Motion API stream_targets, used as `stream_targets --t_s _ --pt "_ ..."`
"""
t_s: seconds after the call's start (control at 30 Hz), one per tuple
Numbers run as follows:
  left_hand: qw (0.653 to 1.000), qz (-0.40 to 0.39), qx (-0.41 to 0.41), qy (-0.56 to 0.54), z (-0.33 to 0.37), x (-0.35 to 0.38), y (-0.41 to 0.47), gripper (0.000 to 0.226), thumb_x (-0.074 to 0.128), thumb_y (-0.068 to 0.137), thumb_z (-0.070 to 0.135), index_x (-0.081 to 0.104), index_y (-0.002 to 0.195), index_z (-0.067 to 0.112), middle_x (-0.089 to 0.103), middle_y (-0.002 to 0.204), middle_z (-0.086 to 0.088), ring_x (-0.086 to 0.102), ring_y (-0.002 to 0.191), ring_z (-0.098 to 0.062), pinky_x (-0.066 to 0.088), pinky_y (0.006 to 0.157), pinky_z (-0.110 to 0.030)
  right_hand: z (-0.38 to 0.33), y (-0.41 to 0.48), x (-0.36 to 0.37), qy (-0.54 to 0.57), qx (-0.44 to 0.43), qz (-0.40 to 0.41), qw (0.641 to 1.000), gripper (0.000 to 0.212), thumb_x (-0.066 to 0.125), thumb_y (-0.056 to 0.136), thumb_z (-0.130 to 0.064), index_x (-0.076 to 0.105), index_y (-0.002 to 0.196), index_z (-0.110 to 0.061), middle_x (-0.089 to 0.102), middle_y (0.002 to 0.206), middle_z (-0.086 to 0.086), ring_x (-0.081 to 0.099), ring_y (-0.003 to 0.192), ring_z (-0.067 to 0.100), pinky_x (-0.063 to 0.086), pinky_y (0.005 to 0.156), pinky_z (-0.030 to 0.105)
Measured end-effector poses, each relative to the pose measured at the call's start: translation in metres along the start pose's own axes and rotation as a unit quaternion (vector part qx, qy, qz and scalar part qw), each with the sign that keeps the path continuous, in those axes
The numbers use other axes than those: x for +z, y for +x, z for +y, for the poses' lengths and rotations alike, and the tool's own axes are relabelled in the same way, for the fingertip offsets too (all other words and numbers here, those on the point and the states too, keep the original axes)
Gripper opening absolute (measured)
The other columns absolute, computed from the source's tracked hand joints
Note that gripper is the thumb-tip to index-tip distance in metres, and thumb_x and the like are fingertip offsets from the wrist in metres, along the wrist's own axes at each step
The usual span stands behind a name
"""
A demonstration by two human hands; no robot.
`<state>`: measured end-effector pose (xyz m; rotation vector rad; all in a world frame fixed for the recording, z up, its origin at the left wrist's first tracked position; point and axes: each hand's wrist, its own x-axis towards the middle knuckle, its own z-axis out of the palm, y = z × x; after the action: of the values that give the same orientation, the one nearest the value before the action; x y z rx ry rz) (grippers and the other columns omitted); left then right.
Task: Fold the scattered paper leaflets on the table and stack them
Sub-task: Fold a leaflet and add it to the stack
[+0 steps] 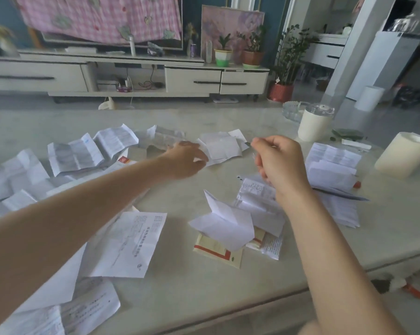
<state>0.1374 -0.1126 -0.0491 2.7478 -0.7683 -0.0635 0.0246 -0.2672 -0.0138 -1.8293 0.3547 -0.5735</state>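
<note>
Because the left hand (184,160) shows only its back, I cannot tell whether its fingers pinch or merely touch the white leaflet (222,147) at twelve o'clock on the table (184,293). The right hand (279,163) hovers curled at one o'clock; whether it grips anything is unclear. Other leaflets (129,243) sprawl from seven to three o'clock, some cut off at the left edge. Open room lies along the near edge at six o'clock.

A home living room. Beyond the fingers (194,152), past the pale bench (180,298), stand a low white media cabinet (192,81) with drawers, a screen draped in pink checked cloth (102,18), and potted plants (223,56) farther right.
</note>
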Motion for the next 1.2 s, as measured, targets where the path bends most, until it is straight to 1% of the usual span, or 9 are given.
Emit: stream_targets --t_s 0.1,0.3,0.43,0.57,0.67,0.83,0.97,1.07,1.2 --pt "0.994 -0.095 -0.008 0.053 -0.003 0.021 0.029 0.034 0.033 0.099 0.039 0.056 0.125 0.036 0.021 0.155 -0.006 0.009 0.145 -0.027 0.006 0.117 -0.045 -0.002 0.012 0.008 0.004 -0.006 -0.027 1.000 0.022 0.054 0.089 -0.017 0.055 0.068 -0.012 0.049 0.044 -0.008 0.039 0.038 0.009 0.030 0.039 0.018" --pt "0.998 -0.059 0.006 0.012 -0.006 0.037 0.032 0.041 0.034 0.096 0.034 0.060 0.099 0.003 0.056 0.104 -0.011 0.054 0.101 -0.031 0.043 0.089 -0.039 -0.004 0.014 0.019 -0.014 -0.039 -0.060 0.997 0.022 0.052 0.089 -0.017 0.056 0.073 -0.002 0.054 0.053 -0.003 0.043 0.045 0.012 0.033 0.047 0.021" --pt "0.993 0.103 0.034 0.036 -0.003 0.022 0.018 0.028 0.040 0.096 0.018 0.061 0.097 -0.001 0.062 0.105 -0.014 0.057 0.094 -0.033 0.044 0.078 -0.036 -0.005 0.014 0.023 0.008 0.005 -0.086 0.996 0.018 0.052 0.090 -0.016 0.061 0.085 -0.003 0.055 0.052 -0.005 0.040 0.036 0.009 0.031 0.036 0.014" --pt "0.925 0.357 0.085 -0.098 0.000 -0.014 -0.003 0.015 0.054 0.086 0.004 0.070 0.086 0.003 0.067 0.093 -0.006 0.061 0.083 -0.023 0.043 0.077 -0.024 -0.005 0.012 0.024 0.035 0.013 -0.074 0.997 0.010 0.052 0.089 -0.013 0.060 0.083 -0.012 0.058 0.061 -0.005 0.046 0.039 0.003 0.038 0.045 0.018" --pt "0.892 0.388 0.076 -0.219 0.009 -0.051 -0.026 0.018 0.061 0.085 0.001 0.065 0.092 0.016 0.063 0.088 0.012 0.058 0.078 -0.001 0.046 0.075 -0.014 -0.005 0.008 0.027 0.051 -0.018 -0.050 0.997 0.014 0.060 0.085 -0.012 0.059 0.095 -0.021 0.062 0.084 -0.005 0.059 0.070 0.006 0.045 0.068 0.026" --pt "0.873 0.315 0.068 -0.367 0.008 -0.097 -0.054 0.032 0.069 0.080 0.005 0.059 0.090 0.034 0.067 0.091 0.000 0.065 0.082 -0.017 0.052 0.073 -0.029 -0.013 -0.005 0.030 0.096 -0.025 -0.079 0.992 0.081 0.074 0.076 -0.032 0.028 0.142 -0.026 0.037 0.128 -0.010 0.037 0.121 0.007 0.032 0.100 0.026" --pt "0.818 0.298 0.053 -0.490 0.011 -0.110 -0.076 0.022 0.065 0.082 0.000 0.063 0.091 0.020 0.067 0.081 0.003 0.065 0.074 -0.015 0.053 0.068 -0.031 -0.017 -0.007 0.026 0.287 0.121 -0.206 0.928 0.102 0.078 0.051 -0.057 0.044 0.137 -0.015 0.054 0.132 -0.001 0.050 0.122 0.016 0.037 0.105 0.036" --pt "0.777 0.307 0.014 -0.550 0.017 -0.101 -0.087 0.020 0.063 0.082 -0.001 0.062 0.085 0.019 0.069 0.076 0.002 0.064 0.073 -0.018 0.053 0.075 -0.039 -0.017 -0.010 0.020 0.365 0.168 -0.278 0.873 0.056 0.070 0.065 -0.041 0.065 0.114 -0.013 0.067 0.116 0.007 0.062 0.110 0.023 0.048 0.096 0.044" --pt "0.757 0.314 -0.047 -0.571 0.017 -0.090 -0.094 0.019 0.065 0.082 0.000 0.061 0.086 0.019 0.069 0.081 -0.001 0.063 0.078 -0.022 0.050 0.087 -0.049 -0.020 -0.015 0.015 0.430 0.230 -0.289 0.824 0.049 0.071 0.066 -0.021 0.062 0.109 -0.001 0.065 0.105 0.012 0.070 0.079 0.026 0.060 0.064 0.039"
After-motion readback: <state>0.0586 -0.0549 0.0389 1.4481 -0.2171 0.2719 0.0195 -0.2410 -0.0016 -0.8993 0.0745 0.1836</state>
